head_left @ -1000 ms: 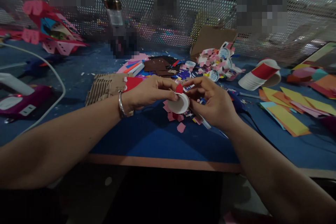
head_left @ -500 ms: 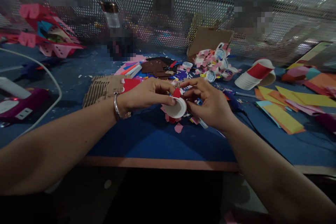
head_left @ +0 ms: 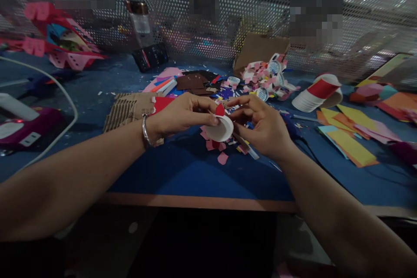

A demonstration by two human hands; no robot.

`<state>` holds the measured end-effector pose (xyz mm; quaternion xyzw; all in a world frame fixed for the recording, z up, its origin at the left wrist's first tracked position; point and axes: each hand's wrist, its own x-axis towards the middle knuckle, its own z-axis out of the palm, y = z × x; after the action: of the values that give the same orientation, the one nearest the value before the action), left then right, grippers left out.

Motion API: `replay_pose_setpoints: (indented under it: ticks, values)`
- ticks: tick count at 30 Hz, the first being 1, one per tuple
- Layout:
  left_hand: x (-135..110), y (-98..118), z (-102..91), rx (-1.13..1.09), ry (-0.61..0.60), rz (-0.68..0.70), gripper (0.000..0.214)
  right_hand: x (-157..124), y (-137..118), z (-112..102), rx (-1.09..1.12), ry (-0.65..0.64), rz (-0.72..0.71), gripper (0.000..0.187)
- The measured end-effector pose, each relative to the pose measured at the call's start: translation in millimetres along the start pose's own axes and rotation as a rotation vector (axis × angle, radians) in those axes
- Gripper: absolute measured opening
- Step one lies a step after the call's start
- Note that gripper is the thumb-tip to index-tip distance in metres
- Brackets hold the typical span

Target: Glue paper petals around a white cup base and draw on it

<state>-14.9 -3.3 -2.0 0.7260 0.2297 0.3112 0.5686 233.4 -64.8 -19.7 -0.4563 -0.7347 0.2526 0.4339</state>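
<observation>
Between the thumb and fingers of my left hand is a white paper cup, tilted so that its round mouth faces me. A red paper piece stands up at the cup's far edge. My right hand is just right of the cup, its fingers curved and apart, and nothing shows between them. Whether its thumb touches the rim I cannot make out. Under the cup lie pink paper scraps and other small cut bits.
Corrugated cardboard lies left of my hands. Behind are brown sheets and a scrap heap. Stacked paper cups, coloured strips and a glue gun with its cord are on the right. A phone leans near a bottle.
The cup has risen slightly and tipped a little in my left hand. My right fingers have shifted slightly, remaining beside the rim.
</observation>
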Motion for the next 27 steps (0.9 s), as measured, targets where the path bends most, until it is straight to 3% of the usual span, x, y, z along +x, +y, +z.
replay_pose_setpoints:
  ticks: [27]
  values:
    - [-3.8,3.1,-4.3,0.17,-0.078,-0.004,0.019,-2.4,-0.1,-0.7,0.009,-0.014,-0.056,0.041]
